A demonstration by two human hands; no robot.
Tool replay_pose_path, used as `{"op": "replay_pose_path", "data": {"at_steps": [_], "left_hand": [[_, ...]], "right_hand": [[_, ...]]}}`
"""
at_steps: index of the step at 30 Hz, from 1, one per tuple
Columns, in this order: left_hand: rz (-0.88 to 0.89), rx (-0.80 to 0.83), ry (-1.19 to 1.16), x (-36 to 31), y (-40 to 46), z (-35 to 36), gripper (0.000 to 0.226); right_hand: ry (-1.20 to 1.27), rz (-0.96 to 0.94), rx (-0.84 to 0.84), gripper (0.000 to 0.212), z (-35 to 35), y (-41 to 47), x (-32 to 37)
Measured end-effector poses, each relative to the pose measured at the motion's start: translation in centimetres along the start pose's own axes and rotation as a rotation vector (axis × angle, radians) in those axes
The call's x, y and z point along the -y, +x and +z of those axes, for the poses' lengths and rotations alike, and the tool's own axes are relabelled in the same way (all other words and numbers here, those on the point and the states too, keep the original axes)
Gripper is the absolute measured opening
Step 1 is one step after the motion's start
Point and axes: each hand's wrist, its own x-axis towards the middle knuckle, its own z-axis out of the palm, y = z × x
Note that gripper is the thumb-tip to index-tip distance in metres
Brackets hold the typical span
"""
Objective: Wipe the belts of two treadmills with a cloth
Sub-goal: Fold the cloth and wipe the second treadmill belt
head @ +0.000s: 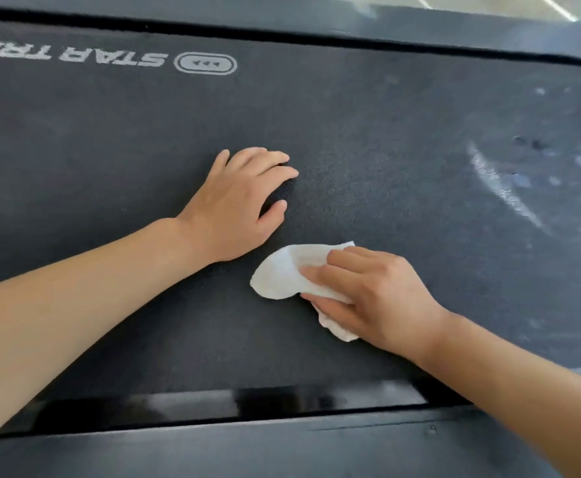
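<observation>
A dark grey treadmill belt (368, 139) fills most of the view, with white lettering at its upper left. A crumpled white cloth (282, 276) lies on the belt near the middle. My right hand (371, 298) lies over the cloth's right part, fingers on top and thumb under its lower edge, holding it against the belt. My left hand (237, 205) rests on the bare belt just above and left of the cloth, fingers loosely bent, holding nothing.
White dusty smears and spots (502, 188) mark the belt at the right. A dark side rail (282, 450) runs along the near edge, and another rail (316, 22) along the far edge.
</observation>
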Motion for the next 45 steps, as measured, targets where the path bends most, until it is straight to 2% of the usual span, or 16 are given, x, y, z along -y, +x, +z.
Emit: {"op": "replay_pose_path", "data": {"at_steps": [2, 4, 7, 9, 11, 16, 19, 21, 24, 27, 30, 35, 38, 41, 43, 45], "left_hand": [[0.003, 0.021, -0.005, -1.3, 1.0, 0.7, 0.057], [-0.004, 0.004, -0.007, -2.1, 1.5, 1.2, 0.055], [-0.014, -0.035, -0.039, -2.1, 1.8, 1.2, 0.049], [-0.008, -0.038, -0.042, -2.1, 1.9, 1.1, 0.048], [-0.008, -0.038, -0.04, -2.3, 2.1, 1.0, 0.047], [-0.02, -0.06, -0.031, -2.5, 2.1, 0.9, 0.052], [-0.021, -0.094, 0.002, -3.0, 3.0, 1.1, 0.044], [-0.016, -0.106, 0.016, -3.3, 4.5, 1.3, 0.037], [0.011, -0.05, 0.022, -2.7, 7.2, 1.2, 0.046], [0.021, -0.037, 0.036, -1.4, 8.6, 1.5, 0.055], [-0.018, -0.071, -0.003, -1.1, 8.7, 2.1, 0.053], [-0.034, -0.064, -0.006, -1.3, 8.8, 1.8, 0.053], [-0.049, -0.059, -0.002, -1.4, 8.7, 1.6, 0.054], [-0.055, -0.051, -0.004, -1.3, 8.8, 1.5, 0.053], [-0.055, -0.041, -0.005, -1.2, 8.8, 1.3, 0.052], [-0.053, -0.038, -0.015, -1.1, 8.7, 1.2, 0.051]], "right_hand": [[-0.031, 0.147, -0.097, 0.029, -1.7, -0.1, -4.5], [-0.145, 0.423, -0.213, 0.031, -4.0, 0.1, -11.0], [-0.257, 0.845, -0.252, 0.039, -7.0, 0.3, -18.2], [-0.265, 0.919, -0.279, 0.036, -7.0, 0.7, -18.5], [-0.238, 0.828, -0.27, 0.031, -5.8, 1.3, -15.8], [-0.085, 0.339, -0.134, 0.021, -1.1, 2.5, -5.4], [-0.065, 0.21, -0.104, 0.03, -0.7, 2.2, -5.5], [-0.092, 0.278, -0.131, 0.033, -2.1, 1.4, -8.8], [-0.181, 0.608, -0.239, 0.03, -5.5, -0.8, -16.2], [-0.265, 0.944, -0.281, 0.036, -9.6, -3.8, -22.8], [-0.328, 1.127, -0.314, 0.031, -11.1, -5.2, -25.8], [-0.286, 1.102, -0.344, 0.032, -9.8, 0.9, -26.8], [-0.217, 0.974, -0.252, 0.031, -7.6, 9.1, -26.3], [-0.183, 0.881, -0.075, 0.022, -5.6, 18.0, -23.2], [-0.151, 0.762, -0.017, 0.026, -3.8, 22.1, -19.4], [-0.114, 0.56, 0.028, 0.023, -1.9, 23.5, -15.9]]}}
